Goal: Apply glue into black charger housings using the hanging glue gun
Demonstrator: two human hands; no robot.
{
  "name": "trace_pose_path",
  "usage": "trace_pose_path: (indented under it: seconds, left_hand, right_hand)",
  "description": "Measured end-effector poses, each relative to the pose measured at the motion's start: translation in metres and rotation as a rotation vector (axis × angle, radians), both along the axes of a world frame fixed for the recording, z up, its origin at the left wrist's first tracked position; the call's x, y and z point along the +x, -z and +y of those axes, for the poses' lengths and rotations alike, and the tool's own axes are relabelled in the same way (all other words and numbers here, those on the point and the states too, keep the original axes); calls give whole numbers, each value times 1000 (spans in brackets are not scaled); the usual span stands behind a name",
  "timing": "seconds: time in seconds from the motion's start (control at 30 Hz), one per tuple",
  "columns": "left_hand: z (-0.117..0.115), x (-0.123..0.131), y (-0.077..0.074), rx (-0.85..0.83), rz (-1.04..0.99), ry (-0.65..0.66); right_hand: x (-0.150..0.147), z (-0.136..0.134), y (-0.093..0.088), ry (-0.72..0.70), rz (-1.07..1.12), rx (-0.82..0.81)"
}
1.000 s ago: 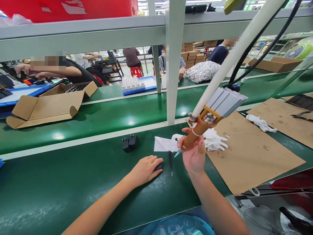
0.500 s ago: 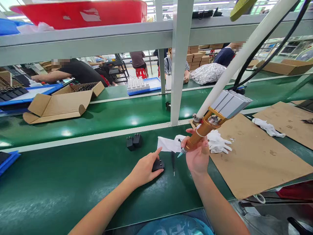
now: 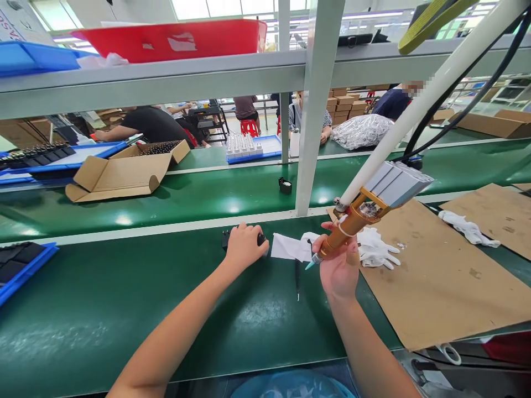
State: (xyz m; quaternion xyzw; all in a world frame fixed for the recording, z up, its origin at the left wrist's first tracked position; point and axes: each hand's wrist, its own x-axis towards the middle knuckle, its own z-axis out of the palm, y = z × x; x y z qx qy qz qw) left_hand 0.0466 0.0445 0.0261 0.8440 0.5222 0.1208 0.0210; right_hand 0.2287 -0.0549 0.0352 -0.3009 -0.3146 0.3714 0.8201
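Black block between thumb and fingers of left hand

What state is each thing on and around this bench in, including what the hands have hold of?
Left hand: curled over a black block
Black block: held, mostly hidden by fingers
Right hand: closed around the gold tool
Gold tool: held tilted, tip downward
Slim dark tool: lying down
White sheet: creased
White gloves: unworn, rumpled
Cardboard box: open
Blue tray: holding black pieces
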Motion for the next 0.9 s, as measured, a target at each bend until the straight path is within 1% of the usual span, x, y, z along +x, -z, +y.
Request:
trace_pose_path:
  seconds: [0.13, 0.27, 0.37, 0.5, 0.57, 0.67, 0.77, 0.83, 0.9]
  left_hand:
    - [17, 10, 12, 51, 99, -48]
    - [28, 10, 21, 77, 148, -109]
    - [32, 6, 21, 85, 149, -174]
    - [31, -5, 16, 64, 116, -247]
    - [26, -15, 13, 26, 64, -301]
    - [14, -35, 14, -96, -121, -397]
    - [5, -50, 21, -220, -263, -402]
    - [5, -51, 27, -265, -281, -390]
    - [8, -45, 32, -276, -258, -400]
  right_hand:
    - [0, 0, 1, 2, -5, -8]
    - [0, 0, 1, 3, -22, -14]
    - [1, 0, 1, -7, -23, -5]
    - [2, -1, 1, -25, -20, -10]
    - [2, -1, 1, -24, -24, -15]
    - [2, -1, 1, -20, -20, -9]
    - [1, -1, 1, -29, -12, -7]
    - [1, -1, 2, -29, -11, -4]
    - [1, -1, 2, -26, -10, 2]
